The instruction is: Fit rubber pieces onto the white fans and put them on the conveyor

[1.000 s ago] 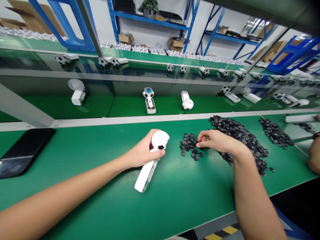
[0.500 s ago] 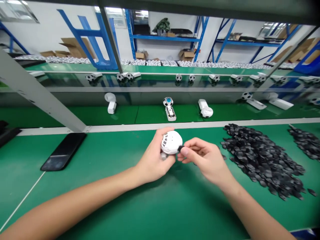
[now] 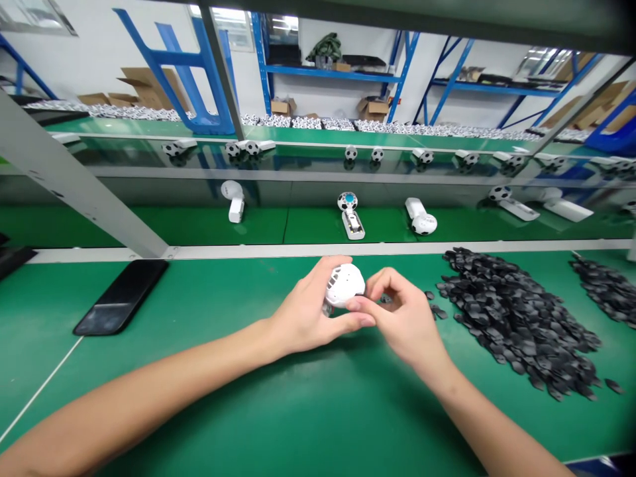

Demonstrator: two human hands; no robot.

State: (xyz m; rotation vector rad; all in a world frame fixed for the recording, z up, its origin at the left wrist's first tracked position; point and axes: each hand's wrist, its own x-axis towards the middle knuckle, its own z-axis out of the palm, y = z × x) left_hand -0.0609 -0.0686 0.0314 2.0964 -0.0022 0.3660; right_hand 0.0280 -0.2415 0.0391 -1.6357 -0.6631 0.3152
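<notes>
My left hand (image 3: 308, 308) is wrapped round a white round plastic shell (image 3: 346, 283) with cutouts on its left side. At the shell's lower right edge, my right hand (image 3: 397, 308) pinches a small black plastic piece (image 3: 360, 295), mostly hidden by the thumb and fingers. The right thumb lies close to the left thumb. Beyond the right hand, a few loose black pieces (image 3: 437, 311) lie beside a large pile of similar black pieces (image 3: 517, 324).
A second pile of black pieces (image 3: 603, 285) is at far right. A phone (image 3: 122, 298) lies on the green table at left. Behind the table's pale edge, a green conveyor belt (image 3: 308, 225) carries white devices with football-patterned heads (image 3: 424, 223). A slanted metal post (image 3: 94, 192) stands at left.
My right hand has moved in closer against the shell, and the black piece now shows less. Devices on the belt have shifted right.
</notes>
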